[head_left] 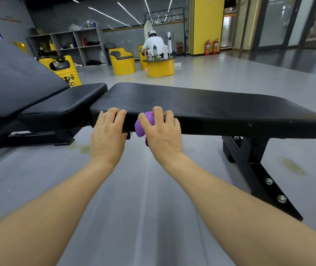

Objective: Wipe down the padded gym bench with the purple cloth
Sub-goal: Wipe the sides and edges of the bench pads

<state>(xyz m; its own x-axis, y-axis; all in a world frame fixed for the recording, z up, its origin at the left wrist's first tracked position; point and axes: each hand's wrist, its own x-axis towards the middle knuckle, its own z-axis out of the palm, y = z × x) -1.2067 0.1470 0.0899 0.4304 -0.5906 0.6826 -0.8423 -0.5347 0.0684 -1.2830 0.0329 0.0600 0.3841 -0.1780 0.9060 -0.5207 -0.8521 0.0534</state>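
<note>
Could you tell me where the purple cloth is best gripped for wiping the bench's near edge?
Probably at its bunched middle, from the near side: the cloth sits wadded against the bench edge under the right hand, its tail hanging below.

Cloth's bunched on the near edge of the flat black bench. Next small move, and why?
Probably slide the right hand rightward along the near side edge of the flat black padded gym bench. It already grips the crumpled purple cloth against that edge near the left end, while the left hand rests over the rim beside it, so most of the pad's length lies to the right.
</note>
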